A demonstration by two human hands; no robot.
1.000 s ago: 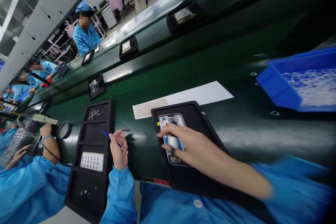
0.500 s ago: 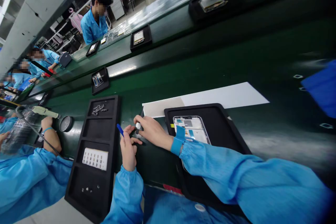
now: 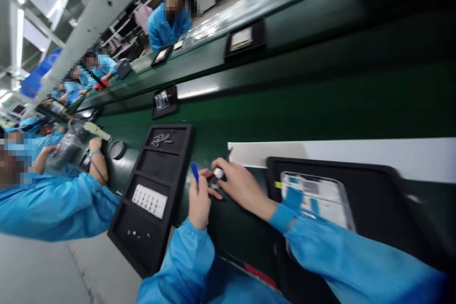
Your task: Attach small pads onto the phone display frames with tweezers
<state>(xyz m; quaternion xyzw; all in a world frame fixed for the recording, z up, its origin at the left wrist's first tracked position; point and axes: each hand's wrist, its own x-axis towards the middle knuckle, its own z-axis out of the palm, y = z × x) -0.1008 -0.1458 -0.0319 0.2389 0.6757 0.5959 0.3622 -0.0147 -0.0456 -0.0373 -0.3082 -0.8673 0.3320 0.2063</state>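
Observation:
My left hand is closed around a blue pen-like tool, whose end sticks up above the thumb. Its fingertips meet those of my right hand, which grips a small white-ended piece. A thin dark tip rises beside the right fingers, and I cannot make out what lies between the two hands. To the right, under my right sleeve, a black tray carries an opened device housing with a metal frame and blue strips. On the left stands a black compartment tray with small dark parts and a white dotted plate.
A white paper strip lies behind the device tray. Farther along the green bench are a small black tray and a round dish. A co-worker's sleeve is close at left; another person sits opposite.
My view has swung to the left, so the bench and trays appear farther right. Both hands stay together with the same things in them.

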